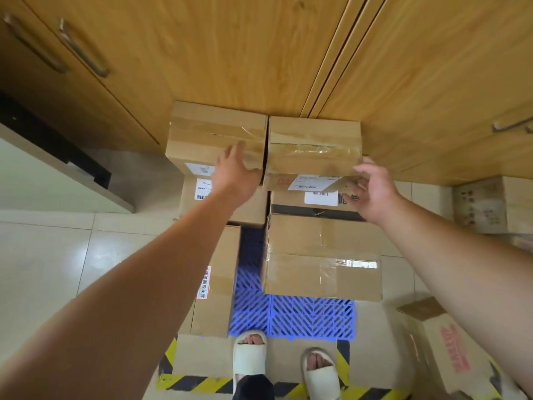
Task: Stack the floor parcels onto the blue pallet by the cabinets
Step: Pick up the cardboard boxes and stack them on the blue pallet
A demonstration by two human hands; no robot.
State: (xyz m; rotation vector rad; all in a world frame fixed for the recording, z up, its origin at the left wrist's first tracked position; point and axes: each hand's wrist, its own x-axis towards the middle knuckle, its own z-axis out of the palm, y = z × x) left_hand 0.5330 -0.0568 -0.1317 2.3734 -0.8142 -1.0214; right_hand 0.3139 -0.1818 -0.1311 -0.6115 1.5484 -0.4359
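Pallet front strip bare — parcels block cabinet side.

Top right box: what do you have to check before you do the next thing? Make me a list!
1. Top right box sits level on the box below: ok.
2. It stands close beside the top left box: ok.
3. Left hand out of the gap between them: cannot tell.
4. Right hand gripping the box's corner or only touching: cannot tell.
5. Blue pallet has bare room in front: ok.
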